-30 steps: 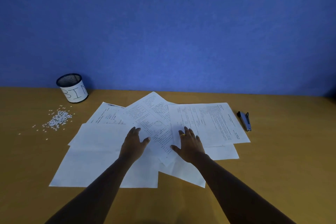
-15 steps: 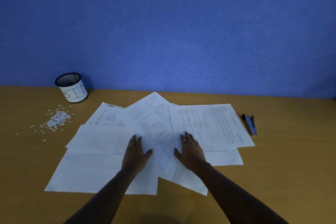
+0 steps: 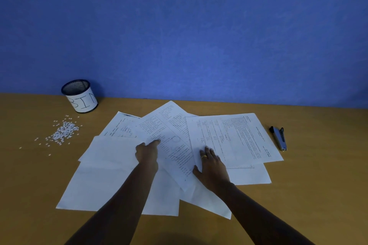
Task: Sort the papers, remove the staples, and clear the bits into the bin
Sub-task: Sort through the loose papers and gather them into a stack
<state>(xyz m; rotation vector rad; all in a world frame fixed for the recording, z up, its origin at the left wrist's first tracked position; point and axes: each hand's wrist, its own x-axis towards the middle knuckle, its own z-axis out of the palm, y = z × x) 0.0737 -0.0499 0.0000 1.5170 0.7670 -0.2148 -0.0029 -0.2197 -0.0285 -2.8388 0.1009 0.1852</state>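
Note:
Several white papers (image 3: 111, 181) lie fanned and overlapping on the wooden table (image 3: 318, 195). Some are printed, some blank. My left hand (image 3: 147, 153) has its fingers curled at the left edge of the middle printed sheet (image 3: 175, 145) and pinches it, the thumb lying on top. My right hand (image 3: 211, 165) lies flat, fingers straight, on the lower left corner of the right printed sheet (image 3: 235, 137). A heap of small white paper bits (image 3: 63, 133) sits to the left of the papers. No staple can be made out at this scale.
A black mesh cup labelled BIN (image 3: 81, 97) stands at the back left, against the blue wall. A blue-grey stapler-like tool (image 3: 278, 138) lies to the right of the papers. The table's front edge is out of view.
My left hand went from lying flat on the papers to curling its fingers at the edge of the middle printed sheet. My right hand stayed flat on the right sheet.

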